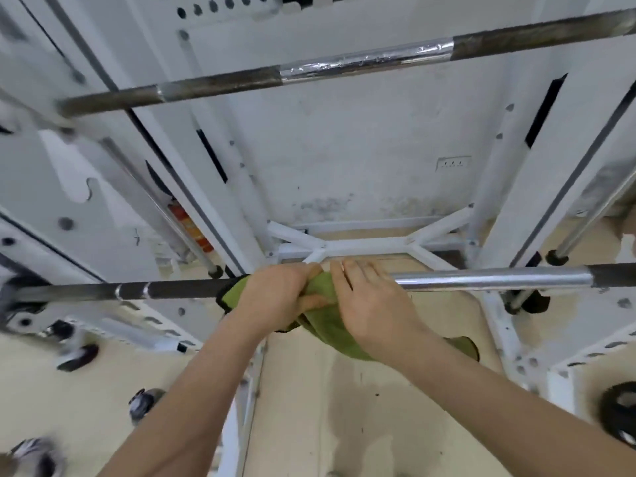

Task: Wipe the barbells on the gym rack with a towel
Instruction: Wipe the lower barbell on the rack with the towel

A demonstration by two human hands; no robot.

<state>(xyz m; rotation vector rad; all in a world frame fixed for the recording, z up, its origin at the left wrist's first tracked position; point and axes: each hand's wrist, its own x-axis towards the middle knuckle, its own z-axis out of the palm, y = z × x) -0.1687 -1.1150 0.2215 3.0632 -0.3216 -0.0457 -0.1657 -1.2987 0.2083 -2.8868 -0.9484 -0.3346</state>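
A green towel [323, 321] is draped over the lower barbell [481, 279], which runs across the white rack at mid-height. My left hand [278, 294] grips the towel around the bar, fingers curled over it. My right hand [371, 301] lies on the towel just to the right, fingers fairly straight over the bar. The towel's loose end hangs below my right wrist. A second, upper barbell [344, 65] with a shiny middle and dark knurled parts crosses the top of the view.
White rack uprights [537, 187] stand left and right, with a cross-braced base frame [371, 244] near the wall. A black weight plate [619, 411] lies on the beige floor at right. Dark clamps or small items lie on the floor at left.
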